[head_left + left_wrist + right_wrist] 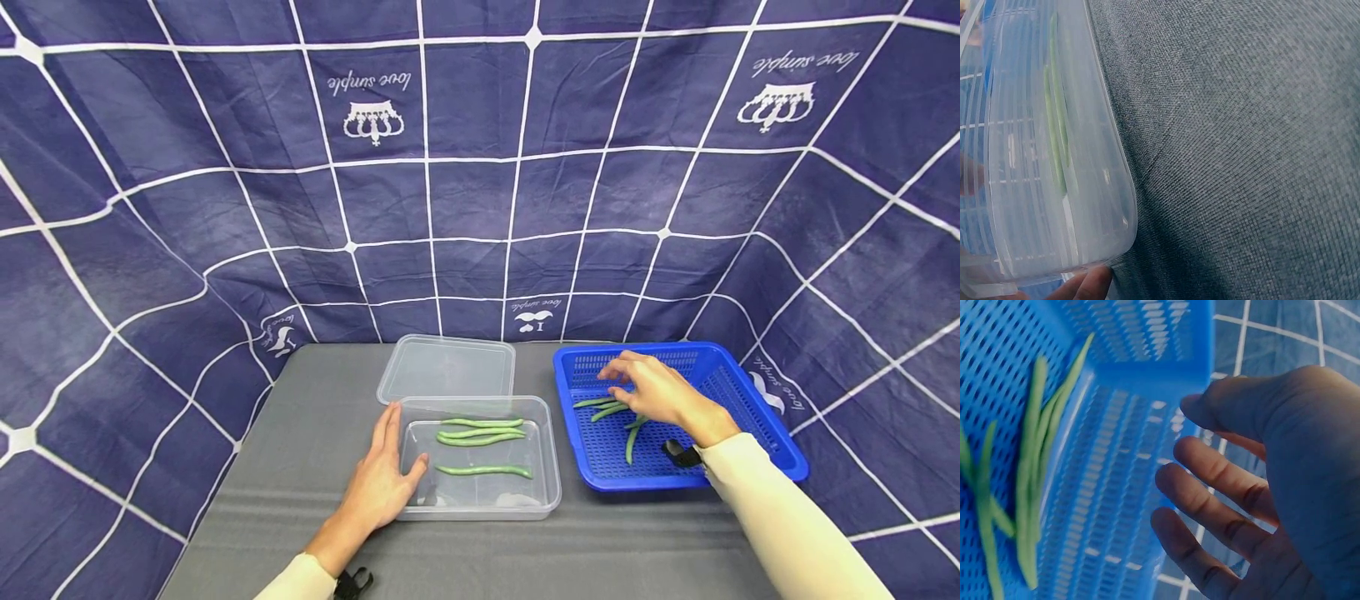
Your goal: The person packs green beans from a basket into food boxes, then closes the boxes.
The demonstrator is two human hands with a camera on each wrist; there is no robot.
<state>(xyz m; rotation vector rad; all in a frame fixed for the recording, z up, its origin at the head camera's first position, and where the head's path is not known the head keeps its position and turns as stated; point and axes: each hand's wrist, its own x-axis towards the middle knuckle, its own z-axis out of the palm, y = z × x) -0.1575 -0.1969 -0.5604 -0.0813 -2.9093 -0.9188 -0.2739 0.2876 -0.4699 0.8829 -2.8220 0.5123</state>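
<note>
A clear plastic container (553,467) stands mid-table with several green beans (483,471) lying lengthwise inside. My left hand (382,479) rests against its left side, fingers straight and thumb at the rim. In the left wrist view, fingertips (1094,284) touch the container's (1113,219) edge. Over the blue basket (581,458) on the right hovers my right hand (652,390), fingers loosely bent. The right wrist view shows nothing between the fingers and thumb of that hand (1297,469); several green beans (1027,475) lie in the basket apart from it.
Behind the container lies a translucent lid (450,371), flat on the grey tabletop (315,433). A blue cloth (472,200) with white lines hangs along the back and both sides. The basket's raised perforated walls surround its beans.
</note>
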